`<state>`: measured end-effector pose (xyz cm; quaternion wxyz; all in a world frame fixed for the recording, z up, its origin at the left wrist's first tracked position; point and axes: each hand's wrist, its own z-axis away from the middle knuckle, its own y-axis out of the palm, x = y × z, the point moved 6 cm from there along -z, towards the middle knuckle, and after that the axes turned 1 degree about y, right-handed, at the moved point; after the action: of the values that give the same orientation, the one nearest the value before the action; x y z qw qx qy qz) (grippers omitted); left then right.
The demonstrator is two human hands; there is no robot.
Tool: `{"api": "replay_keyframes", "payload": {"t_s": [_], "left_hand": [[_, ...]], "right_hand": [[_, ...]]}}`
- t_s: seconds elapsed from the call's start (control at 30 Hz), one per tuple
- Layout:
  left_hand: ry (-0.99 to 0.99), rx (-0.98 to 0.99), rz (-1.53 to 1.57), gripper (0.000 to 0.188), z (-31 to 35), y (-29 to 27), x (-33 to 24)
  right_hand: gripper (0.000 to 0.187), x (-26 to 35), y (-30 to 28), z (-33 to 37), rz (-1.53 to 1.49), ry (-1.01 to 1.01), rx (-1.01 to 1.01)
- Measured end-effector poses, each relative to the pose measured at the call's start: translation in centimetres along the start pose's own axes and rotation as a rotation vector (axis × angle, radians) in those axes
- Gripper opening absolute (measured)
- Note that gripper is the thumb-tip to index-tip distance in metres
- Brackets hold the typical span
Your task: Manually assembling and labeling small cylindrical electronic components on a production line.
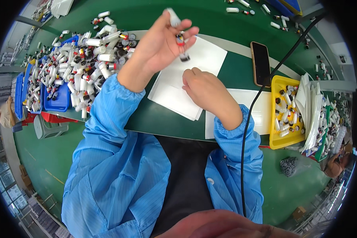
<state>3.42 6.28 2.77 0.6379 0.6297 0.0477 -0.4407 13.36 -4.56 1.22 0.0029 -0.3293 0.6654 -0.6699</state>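
The sleeves (103, 190) are blue with fine darker stripes, the counter (146, 119) dark green and the paper (206, 51) white. White bottles (106, 57) have black, red and yellow parts; the right tray (273, 115) is yellow, the left trays (57, 104) blue.

**Bright, even light; edges bent hard**

We see a well-lit scene, with white strip lights (340, 194) streaking the lower right rim and pale daylight in the windows (14, 195) at lower left. The paper sheets (172, 92) glare nearly to plain white, while the dark cloth (184, 178) below the tabletop (146, 119) loses most of its detail. We find soft shading around the hands (204, 89) and shiny patches on the green floor (271, 190). The white plastic bottle (173, 18) in the left hand (156, 45) looks slightly smeared. Towards the rim, we get straight edges bowing, small things squeezed and smudged, then black corners.
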Motion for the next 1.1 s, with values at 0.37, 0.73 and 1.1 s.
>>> {"api": "replay_keyframes", "payload": {"t_s": [0.37,0.73,1.1], "left_hand": [[-0.191,-0.11,-0.075,0.037,-0.9,-3.8,3.9],[-0.151,0.199,0.416,0.039,-0.4,-1.3,1.9],[0.066,0.314,-0.505,0.051,0.3,-0.5,2.9]], "right_hand": [[0.019,-2.1,0.5,-1.0,0.013,0.16,-0.086],[0.038,-3.5,-3.4,0.1,-0.473,0.088,-0.914],[0.055,-4.4,-0.9,-0.9,-0.938,0.108,-0.846]]}}
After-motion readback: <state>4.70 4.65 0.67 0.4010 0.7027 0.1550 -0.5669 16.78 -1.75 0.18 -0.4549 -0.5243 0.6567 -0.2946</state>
